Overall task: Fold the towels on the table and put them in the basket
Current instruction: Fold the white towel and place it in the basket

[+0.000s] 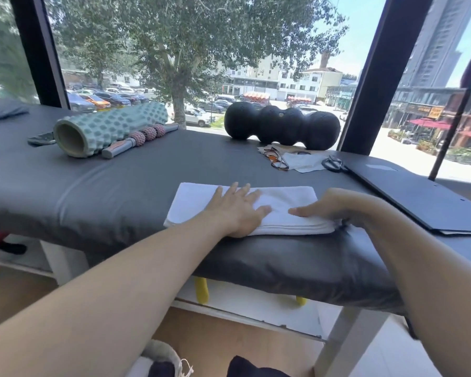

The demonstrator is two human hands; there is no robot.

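a white towel [245, 208] lies folded into a flat rectangle near the front edge of the dark padded table [120, 186], layered edges showing along its near side. the left hand [235, 210] is flat on top of it, fingers straight and spread, palm pressing the cloth down. the right hand [326, 208] sits at the towel's right end, thumb lying out along the top, the other fingers tucked down at the towel's right edge (whether they grip the fold or just rest against it, cannot tell).

across the table, a pale green bumpy foam roller [109, 129] lies at the far left, with a massage stick [143, 138] carrying pink balls just beside it. a black lumpy roller [282, 126] rests along the far edge by the window. in front of it, a pair of glasses [278, 159] on a light cloth [302, 161], and black scissors [333, 163] just right of that. a dark flat board [413, 194] covers the right end of the table.

down at the bottom edge, a pale rim [162, 352] peeks in, possibly the basket, too little showing to be sure.
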